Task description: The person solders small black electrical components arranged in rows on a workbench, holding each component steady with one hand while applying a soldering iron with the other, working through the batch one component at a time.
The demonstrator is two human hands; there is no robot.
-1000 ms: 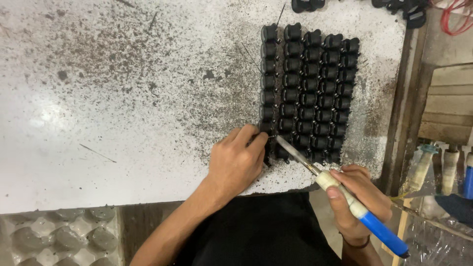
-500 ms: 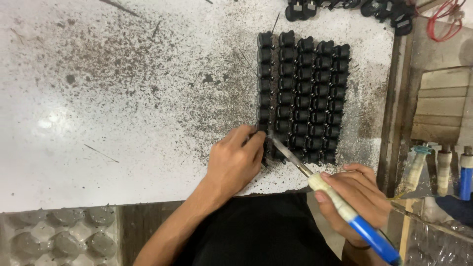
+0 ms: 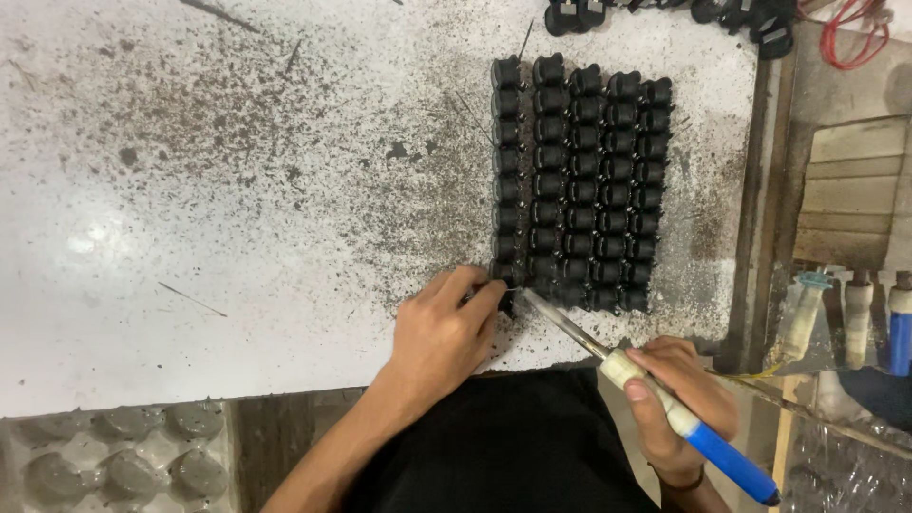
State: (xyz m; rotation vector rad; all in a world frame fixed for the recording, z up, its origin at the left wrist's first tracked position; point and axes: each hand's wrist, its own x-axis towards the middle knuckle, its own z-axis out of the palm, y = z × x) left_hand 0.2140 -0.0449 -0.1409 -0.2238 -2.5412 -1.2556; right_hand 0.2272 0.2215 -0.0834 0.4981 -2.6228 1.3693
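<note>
Several rows of small black plastic parts stand packed in a block on a white, speckled worktable. My left hand pinches the nearest part at the block's front left corner. My right hand grips a soldering iron with a blue and white handle. Its metal tip reaches up-left and touches the part held by my left fingers.
More black parts and red wire lie at the table's far right edge. A grey moulded tray sits at the lower left. Several tubes and tool handles stand to the right beyond the wooden table edge.
My view has shifted slightly, so the block sits a little lower and left. The iron's tip has moved in toward the part my left hand holds.
</note>
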